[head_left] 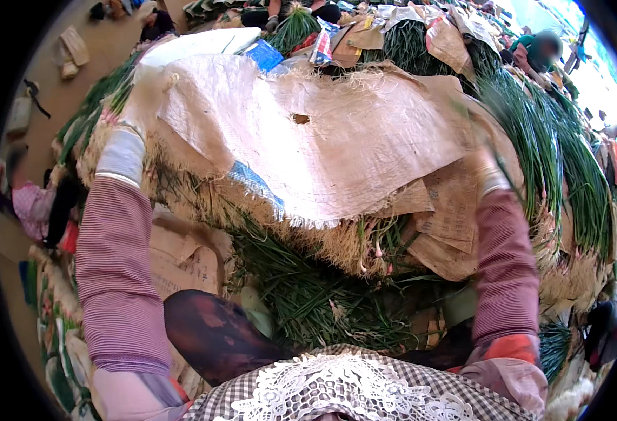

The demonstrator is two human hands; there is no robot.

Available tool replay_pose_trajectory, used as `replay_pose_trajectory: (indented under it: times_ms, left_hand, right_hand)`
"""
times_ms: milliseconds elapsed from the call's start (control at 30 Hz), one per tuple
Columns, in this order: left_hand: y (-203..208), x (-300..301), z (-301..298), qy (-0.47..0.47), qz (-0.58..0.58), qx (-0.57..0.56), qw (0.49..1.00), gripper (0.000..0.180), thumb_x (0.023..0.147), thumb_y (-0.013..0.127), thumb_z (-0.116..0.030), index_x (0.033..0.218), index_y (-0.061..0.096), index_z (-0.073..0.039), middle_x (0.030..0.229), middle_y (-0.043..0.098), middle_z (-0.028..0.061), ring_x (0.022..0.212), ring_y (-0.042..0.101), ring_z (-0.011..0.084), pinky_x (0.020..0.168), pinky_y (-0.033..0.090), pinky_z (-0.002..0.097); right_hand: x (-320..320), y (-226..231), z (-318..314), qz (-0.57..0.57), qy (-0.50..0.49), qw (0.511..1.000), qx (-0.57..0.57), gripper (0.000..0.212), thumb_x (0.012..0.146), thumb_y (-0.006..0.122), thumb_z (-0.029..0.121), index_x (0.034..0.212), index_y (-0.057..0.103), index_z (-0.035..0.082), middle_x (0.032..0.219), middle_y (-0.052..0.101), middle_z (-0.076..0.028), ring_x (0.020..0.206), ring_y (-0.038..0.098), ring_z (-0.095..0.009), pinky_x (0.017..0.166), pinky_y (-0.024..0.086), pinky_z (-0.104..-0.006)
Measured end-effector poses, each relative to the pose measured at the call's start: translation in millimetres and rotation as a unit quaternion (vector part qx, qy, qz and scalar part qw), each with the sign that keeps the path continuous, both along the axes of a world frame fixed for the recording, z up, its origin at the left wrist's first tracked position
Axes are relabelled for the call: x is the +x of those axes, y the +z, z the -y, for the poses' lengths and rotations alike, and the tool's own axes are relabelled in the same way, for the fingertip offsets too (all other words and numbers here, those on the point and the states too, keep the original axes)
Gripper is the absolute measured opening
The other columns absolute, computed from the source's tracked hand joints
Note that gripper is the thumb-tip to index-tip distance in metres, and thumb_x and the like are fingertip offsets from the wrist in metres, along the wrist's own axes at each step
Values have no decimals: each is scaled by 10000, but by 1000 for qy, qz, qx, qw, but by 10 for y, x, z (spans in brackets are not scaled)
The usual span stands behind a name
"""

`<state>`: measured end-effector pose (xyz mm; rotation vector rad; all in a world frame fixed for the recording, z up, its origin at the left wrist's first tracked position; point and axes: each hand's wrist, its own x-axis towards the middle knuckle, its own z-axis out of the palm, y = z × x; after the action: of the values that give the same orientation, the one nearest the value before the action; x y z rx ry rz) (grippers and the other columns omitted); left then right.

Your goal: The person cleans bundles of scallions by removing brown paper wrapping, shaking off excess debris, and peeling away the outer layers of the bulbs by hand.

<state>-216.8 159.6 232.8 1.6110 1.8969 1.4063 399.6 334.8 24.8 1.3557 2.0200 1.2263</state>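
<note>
Flanking the upper-centre sack [287, 151], left hand [143, 97] and right hand [481, 156] are seemingly arranging it, blur leaving each grip's opening and hold unclear, even tension likely mattering next.

Sack [336, 154] atop bundles [350, 258]; foliage [308, 302] in front

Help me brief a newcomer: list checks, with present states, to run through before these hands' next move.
1. Left hand gripping the wide, beige woven-plastic sheet: cannot tell; blurred near its left edge.
2. Right hand gripping it: cannot tell; blurred near its right side.
3. Sheet intact: not ok; small dark hole, frayed near edge.
4. Sheet resting across the heap of green stalks with pale, stringy roots: ok.
5. Near-side roots covered: not ok; they show below the sheet.
</note>
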Motion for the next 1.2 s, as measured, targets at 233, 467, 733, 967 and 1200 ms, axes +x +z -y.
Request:
replay_pose_trajectory:
  times_ms: [233, 467, 733, 967, 1200]
  left_hand:
    - [-232, -288, 120, 28, -4, -8, 1000, 316, 783, 471, -206, 938, 539, 60, 853, 565, 158, 794, 490, 227, 737, 367, 293]
    - [172, 165, 88, 83, 61, 41, 994, 352, 804, 482, -232, 1100, 474, -41, 1051, 523, 164, 1008, 470, 257, 843, 361, 358]
    - [244, -334, -150, -153, 179, 197, 952, 268, 832, 441, -169, 1052, 517, -34, 981, 560, 52, 894, 497, 153, 817, 382, 275]
    - [-1070, -722, -613, 145, -150, -43, 977, 354, 792, 459, -224, 1090, 458, -34, 1075, 480, 191, 1002, 454, 305, 886, 339, 350]
    - [-1969, -573, -413, 193, -135, -181, 955, 503, 744, 485, -176, 1207, 344, -41, 1137, 452, 205, 1069, 428, 312, 901, 320, 340]
  right_hand:
    - [-457, 868, 522, -606, 164, 759, -172, 620, 608, 691, 205, 1149, 416, 74, 1004, 531, -116, 966, 491, -236, 809, 394, -291]
    - [-1436, 555, 877, -520, -43, 848, -87, 216, 767, 415, 181, 880, 593, 137, 928, 577, -102, 890, 538, -264, 781, 415, -355]
    - [-119, 1653, 685, -431, 75, 882, 173, 254, 826, 432, 293, 897, 558, 84, 692, 560, -131, 623, 554, -245, 570, 426, -313]
    - [-227, 742, 1672, -443, -52, 895, 0, 265, 753, 505, 122, 1016, 536, 100, 867, 577, -87, 744, 567, -206, 735, 449, -332]
    - [-931, 244, 2200, -352, -118, 925, -73, 1089, 457, 685, 543, 1314, 122, 175, 1352, 143, -103, 1251, 100, -277, 992, 108, -480]
